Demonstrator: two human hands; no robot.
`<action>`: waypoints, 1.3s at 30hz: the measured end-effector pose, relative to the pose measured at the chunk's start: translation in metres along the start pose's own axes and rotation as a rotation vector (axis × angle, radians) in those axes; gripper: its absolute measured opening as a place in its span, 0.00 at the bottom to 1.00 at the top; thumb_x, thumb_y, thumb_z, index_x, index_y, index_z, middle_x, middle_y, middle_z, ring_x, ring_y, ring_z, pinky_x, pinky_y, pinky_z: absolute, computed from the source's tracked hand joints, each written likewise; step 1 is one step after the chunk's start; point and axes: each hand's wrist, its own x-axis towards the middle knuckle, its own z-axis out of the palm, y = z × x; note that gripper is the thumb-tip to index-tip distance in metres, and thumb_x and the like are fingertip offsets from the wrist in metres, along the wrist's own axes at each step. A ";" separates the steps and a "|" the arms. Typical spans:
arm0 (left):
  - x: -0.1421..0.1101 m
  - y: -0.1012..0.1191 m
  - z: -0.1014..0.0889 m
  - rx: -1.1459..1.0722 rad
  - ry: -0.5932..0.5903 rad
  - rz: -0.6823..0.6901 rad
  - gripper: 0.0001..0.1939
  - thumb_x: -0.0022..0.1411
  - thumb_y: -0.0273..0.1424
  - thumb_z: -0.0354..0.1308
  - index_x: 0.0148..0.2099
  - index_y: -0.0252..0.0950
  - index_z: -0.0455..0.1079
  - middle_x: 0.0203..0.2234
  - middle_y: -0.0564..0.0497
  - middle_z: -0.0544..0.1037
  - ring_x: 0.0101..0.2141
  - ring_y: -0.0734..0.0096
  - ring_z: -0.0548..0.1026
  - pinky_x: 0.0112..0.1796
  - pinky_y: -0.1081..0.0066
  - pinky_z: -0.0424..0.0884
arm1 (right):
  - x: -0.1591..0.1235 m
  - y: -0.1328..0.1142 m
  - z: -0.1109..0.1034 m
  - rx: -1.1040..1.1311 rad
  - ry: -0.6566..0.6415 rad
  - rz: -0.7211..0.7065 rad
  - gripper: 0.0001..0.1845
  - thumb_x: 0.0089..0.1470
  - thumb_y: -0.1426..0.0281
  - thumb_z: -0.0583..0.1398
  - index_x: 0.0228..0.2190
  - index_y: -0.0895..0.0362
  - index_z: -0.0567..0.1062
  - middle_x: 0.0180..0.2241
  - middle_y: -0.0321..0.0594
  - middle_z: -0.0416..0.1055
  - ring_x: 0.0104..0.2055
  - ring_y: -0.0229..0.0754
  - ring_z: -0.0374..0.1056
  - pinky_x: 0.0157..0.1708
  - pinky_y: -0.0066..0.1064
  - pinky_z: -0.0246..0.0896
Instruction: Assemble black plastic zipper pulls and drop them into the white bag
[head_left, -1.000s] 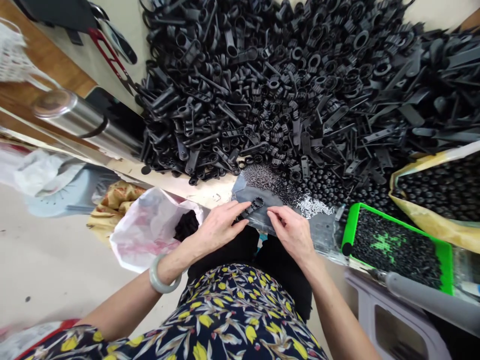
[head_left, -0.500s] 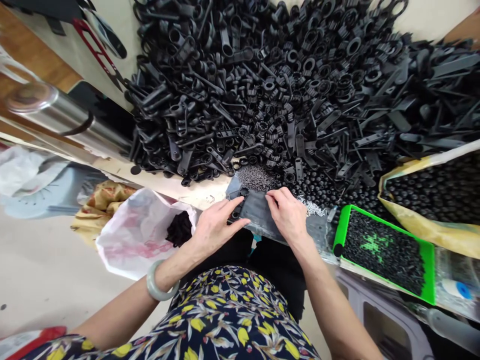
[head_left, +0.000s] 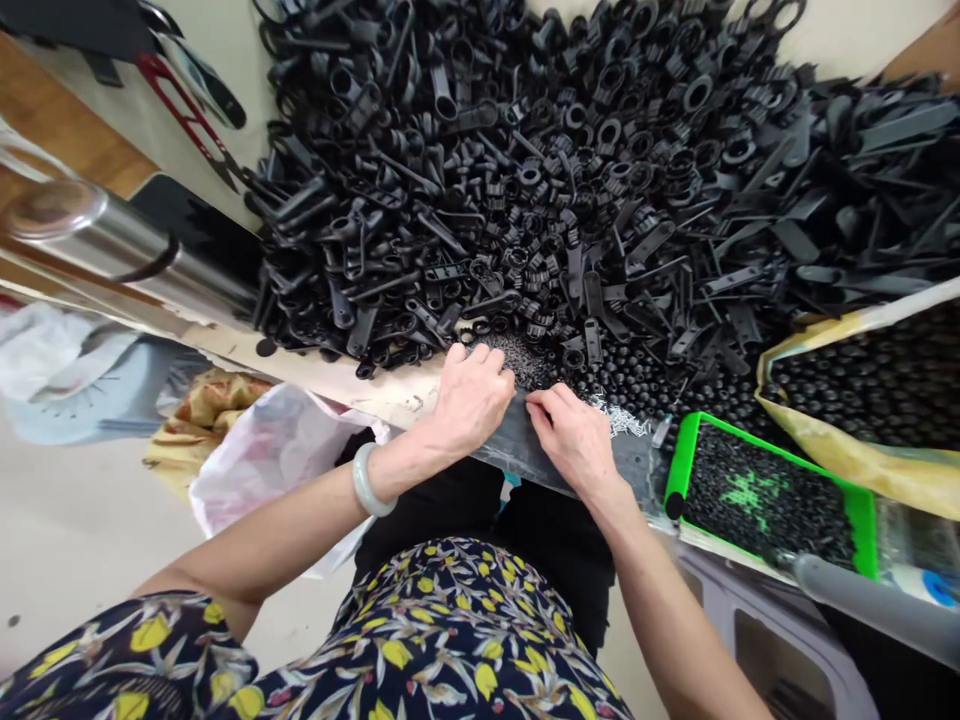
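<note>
Head view: L hand (head_left: 472,400) seen from the back, held over the L part of the dark work mat (head_left: 517,437), at the near edge of the fine dark bits (head_left: 525,362); fingers bent down, tips mostly hidden, so whether anything is gripped can't be told. R hand (head_left: 574,440) placed just beside it, over same mat; thumb + index tips pressed together, pointed twd L hand, but whether a small pc is pinched can't be made out. Hands apart, narrow gap between. Black plastic parts (head_left: 525,200) (rings, arms, flat strips) heaped in a wide pile beyond both hands. Black beads (head_left: 645,375) spread betw. pile and mat; white pins (head_left: 624,420) bunched just R of R hand. Green tray (head_left: 679,465) set farther R, filled w/ small black pcs (head_left: 795,510), some green pcs (head_left: 746,495) on top. Yellowish sack (head_left: 840,445) opened beyond tray, more dark beads (head_left: 885,375) inside. Grey cylindrical item (head_left: 870,600) seen near tray's near side. Far L: steel flask (head_left: 112,240) lying tilted in view, flat black item (head_left: 199,225) next to it, red-handled tool (head_left: 180,110) above. White bag (head_left: 262,450) hung or stood below table edge (head_left: 382,390), partly covered by L forearm; pale bangle (head_left: 365,480) worn on L wrist.
</note>
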 end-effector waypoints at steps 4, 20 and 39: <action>0.001 0.001 0.010 0.006 -0.019 -0.011 0.11 0.71 0.27 0.55 0.35 0.34 0.75 0.34 0.42 0.76 0.40 0.53 0.70 0.39 0.56 0.58 | -0.002 0.001 0.003 -0.021 0.051 0.019 0.09 0.71 0.66 0.58 0.44 0.53 0.79 0.39 0.35 0.77 0.36 0.38 0.74 0.34 0.31 0.57; -0.019 -0.008 0.009 -0.141 0.032 0.052 0.16 0.73 0.34 0.58 0.32 0.36 0.75 0.30 0.47 0.77 0.36 0.59 0.70 0.41 0.57 0.56 | -0.001 0.002 0.001 -0.051 0.033 0.004 0.13 0.71 0.67 0.55 0.40 0.53 0.79 0.37 0.39 0.79 0.35 0.39 0.74 0.32 0.32 0.55; -0.039 0.056 -0.022 -1.911 -0.134 -0.755 0.12 0.58 0.40 0.71 0.34 0.35 0.80 0.26 0.52 0.78 0.29 0.75 0.69 0.33 0.72 0.63 | -0.036 -0.030 -0.015 1.132 0.408 0.363 0.03 0.60 0.66 0.68 0.36 0.52 0.82 0.36 0.40 0.79 0.40 0.43 0.75 0.40 0.35 0.73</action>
